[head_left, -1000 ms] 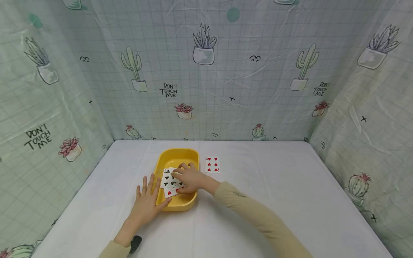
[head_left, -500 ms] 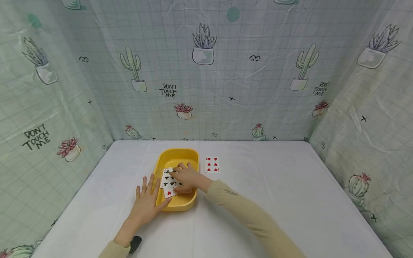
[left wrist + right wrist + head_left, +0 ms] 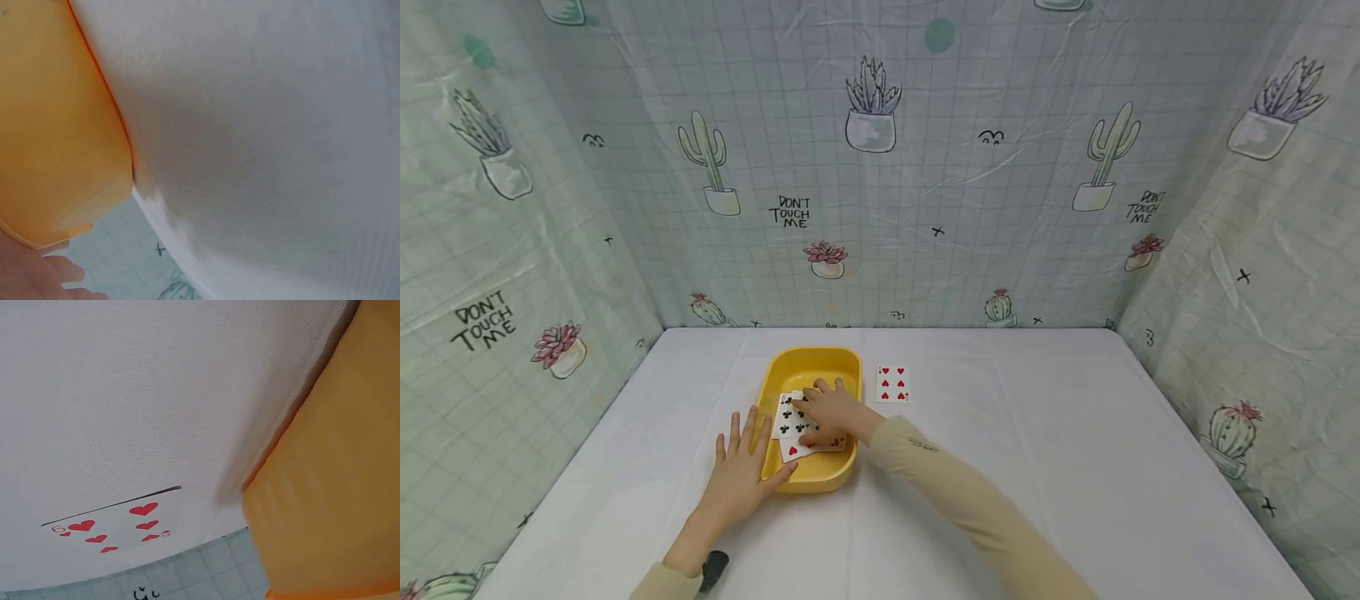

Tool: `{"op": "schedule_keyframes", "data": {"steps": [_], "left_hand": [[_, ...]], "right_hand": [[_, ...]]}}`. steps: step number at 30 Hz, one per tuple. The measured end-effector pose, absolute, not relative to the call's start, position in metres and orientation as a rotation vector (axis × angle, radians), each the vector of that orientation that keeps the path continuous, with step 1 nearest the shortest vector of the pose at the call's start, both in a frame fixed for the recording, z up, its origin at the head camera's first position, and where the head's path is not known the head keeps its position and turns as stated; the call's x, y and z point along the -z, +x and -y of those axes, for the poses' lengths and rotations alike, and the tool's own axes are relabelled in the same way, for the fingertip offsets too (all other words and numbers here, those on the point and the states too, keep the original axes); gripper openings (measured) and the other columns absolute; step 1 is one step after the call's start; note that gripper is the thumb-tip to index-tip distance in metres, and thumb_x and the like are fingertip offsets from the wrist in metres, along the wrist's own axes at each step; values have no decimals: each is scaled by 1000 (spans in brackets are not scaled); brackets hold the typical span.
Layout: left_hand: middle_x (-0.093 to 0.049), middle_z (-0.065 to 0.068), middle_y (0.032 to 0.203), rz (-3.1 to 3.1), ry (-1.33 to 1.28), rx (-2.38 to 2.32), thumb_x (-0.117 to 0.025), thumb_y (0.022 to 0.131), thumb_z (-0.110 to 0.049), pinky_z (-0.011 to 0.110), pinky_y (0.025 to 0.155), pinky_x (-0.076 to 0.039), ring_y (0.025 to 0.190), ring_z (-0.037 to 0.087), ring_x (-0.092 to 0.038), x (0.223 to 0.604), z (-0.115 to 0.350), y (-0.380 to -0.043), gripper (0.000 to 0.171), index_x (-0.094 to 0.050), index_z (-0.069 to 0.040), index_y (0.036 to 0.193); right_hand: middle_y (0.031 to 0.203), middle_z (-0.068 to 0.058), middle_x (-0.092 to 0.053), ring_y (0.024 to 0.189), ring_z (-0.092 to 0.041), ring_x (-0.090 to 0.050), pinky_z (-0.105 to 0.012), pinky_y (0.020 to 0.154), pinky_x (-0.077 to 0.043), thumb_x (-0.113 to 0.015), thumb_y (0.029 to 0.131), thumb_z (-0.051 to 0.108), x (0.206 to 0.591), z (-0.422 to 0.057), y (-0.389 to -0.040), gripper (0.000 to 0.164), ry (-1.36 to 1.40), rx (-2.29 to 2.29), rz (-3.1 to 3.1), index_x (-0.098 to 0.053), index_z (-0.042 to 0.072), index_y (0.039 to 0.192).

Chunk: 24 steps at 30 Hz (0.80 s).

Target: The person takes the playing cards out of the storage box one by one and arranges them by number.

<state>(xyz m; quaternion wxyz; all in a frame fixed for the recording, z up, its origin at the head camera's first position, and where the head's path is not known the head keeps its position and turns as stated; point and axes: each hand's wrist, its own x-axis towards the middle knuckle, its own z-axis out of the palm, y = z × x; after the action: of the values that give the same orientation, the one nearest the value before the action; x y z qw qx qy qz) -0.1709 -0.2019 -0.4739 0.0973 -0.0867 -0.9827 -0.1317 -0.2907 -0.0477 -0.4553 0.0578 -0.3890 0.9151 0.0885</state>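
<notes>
In the head view a yellow tray holds several overlapping playing cards. A clubs card lies uppermost at the left, and a hearts card shows below it. My right hand reaches over the tray's right rim, its spread fingertips and thumb touching the cards and covering part of them. With fingers spread, my left hand rests against the tray's left and near rim. The right wrist view shows the tray's outer wall, but no fingers.
A six of hearts lies face up on the white tablecloth, just right of the tray. Behind the table and at its sides hangs a cactus-print cloth. A dark band sits at my left wrist.
My right hand has shifted slightly left over the cards, and more of the card at the tray's lower right now shows. My left hand stays in place.
</notes>
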Motion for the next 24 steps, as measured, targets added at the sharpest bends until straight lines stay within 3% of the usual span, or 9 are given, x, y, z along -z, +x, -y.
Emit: {"op": "schedule_keyframes", "data": {"steps": [24], "left_hand": [[-10,20,149,2917,-244,413,-47,81,-60,66,101,-10,136,43,-1,476,200,-170,85,-25,-3,140]], "right_hand": [[137,1,-40,132,-22,-27,-50,107,-23,-47,80,62,460,51,-293,60,-1140,-275,-2781,-43,30,131]]}}
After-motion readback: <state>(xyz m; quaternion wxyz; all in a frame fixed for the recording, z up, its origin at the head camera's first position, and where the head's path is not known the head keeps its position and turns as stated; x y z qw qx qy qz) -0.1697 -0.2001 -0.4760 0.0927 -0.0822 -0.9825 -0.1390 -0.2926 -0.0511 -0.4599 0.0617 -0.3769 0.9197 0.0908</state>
